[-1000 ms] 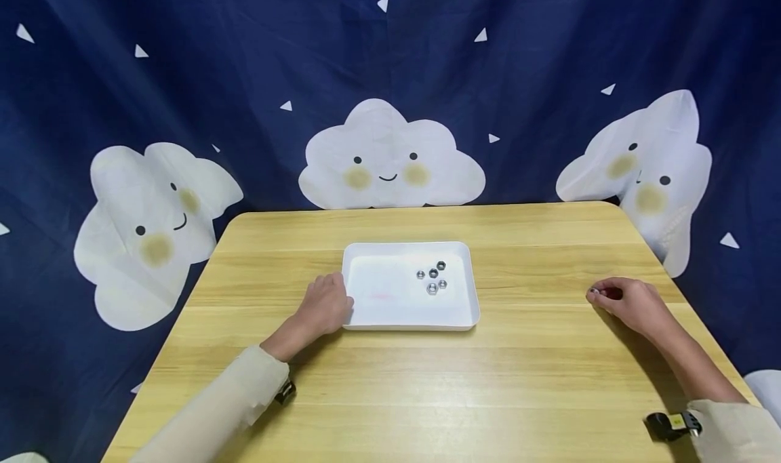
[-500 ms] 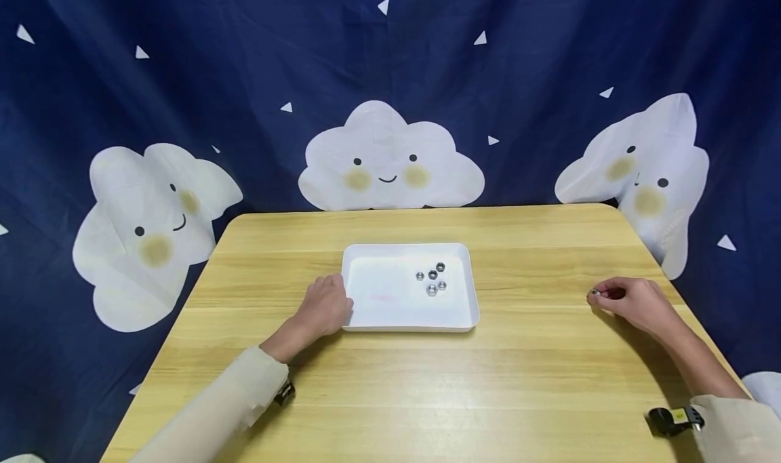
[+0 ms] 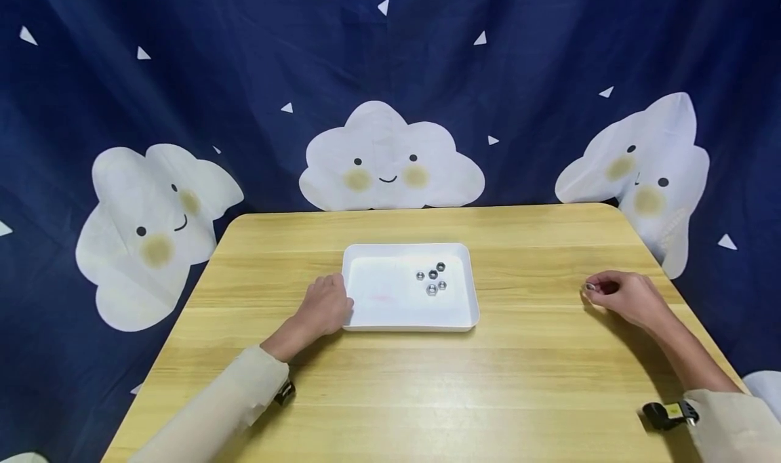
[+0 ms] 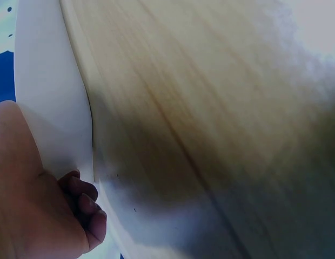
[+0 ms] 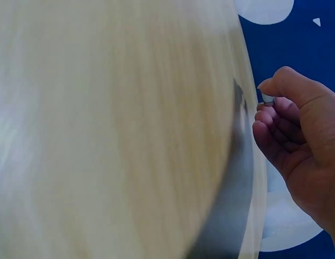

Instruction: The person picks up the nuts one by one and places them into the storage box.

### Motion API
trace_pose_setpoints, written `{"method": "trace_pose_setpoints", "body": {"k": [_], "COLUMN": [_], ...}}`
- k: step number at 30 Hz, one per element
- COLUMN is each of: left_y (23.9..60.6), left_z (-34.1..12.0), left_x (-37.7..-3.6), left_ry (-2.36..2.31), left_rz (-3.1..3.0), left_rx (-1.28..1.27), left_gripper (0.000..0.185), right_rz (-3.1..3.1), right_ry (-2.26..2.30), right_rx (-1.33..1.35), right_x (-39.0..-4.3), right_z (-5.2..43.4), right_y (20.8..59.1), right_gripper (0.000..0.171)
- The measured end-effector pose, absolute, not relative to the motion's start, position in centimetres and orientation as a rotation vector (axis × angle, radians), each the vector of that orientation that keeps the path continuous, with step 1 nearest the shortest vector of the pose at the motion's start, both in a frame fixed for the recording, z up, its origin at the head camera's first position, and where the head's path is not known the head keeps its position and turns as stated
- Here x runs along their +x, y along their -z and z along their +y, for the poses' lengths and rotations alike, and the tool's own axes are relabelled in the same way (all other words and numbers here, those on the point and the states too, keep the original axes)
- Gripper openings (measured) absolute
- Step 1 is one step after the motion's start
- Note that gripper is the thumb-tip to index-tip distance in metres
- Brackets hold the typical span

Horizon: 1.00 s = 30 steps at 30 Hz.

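At the left end of a white tray [image 3: 381, 263], my left hand [image 3: 323, 306] grips the tray's wall near the front corner. The left wrist view shows its curled fingers [image 4: 87, 208] against the white side. Inside the tray, on its right half, lie several metal hex nuts [image 3: 432, 289], some silvery and some darker. My right hand [image 3: 630, 296] is well to the right of the tray, over the table. Between thumb and fingertips it pinches one small metal nut [image 5: 268, 99], partly covered by the fingers. The other fingers of that hand are curled in loosely.
The wooden table [image 3: 421, 388] has rounded far corners. Behind it hangs a dark blue curtain [image 3: 244, 49] printed with smiling clouds. Each wrist wears a small black camera, such as the right wrist camera [image 3: 662, 415].
My right hand has risen slightly and shifted a little left, with the nut still pinched. The left hand and the tray stay where they were.
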<state>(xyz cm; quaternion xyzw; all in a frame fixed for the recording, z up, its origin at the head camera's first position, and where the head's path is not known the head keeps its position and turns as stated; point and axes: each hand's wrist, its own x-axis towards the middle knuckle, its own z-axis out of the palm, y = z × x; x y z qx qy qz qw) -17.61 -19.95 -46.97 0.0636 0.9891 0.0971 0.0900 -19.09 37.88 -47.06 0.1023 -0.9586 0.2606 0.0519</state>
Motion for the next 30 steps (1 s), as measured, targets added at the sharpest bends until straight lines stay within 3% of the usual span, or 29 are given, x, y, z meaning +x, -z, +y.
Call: {"method": "trace_pose_setpoints", "body": {"k": [30], "left_y": [47.0], "left_z": [-20.0], "left_x": [-17.7], "left_ry": [-0.305], "left_rz": [2.951], "left_rx": [0.179], "left_gripper": [0.029], "right_rz": [-2.760], "right_ry": [-1.066], "right_rx": [0.375], "right_x": [-20.8], "right_z": [33.2], "right_y": [44.4], "right_gripper": [0.018]}}
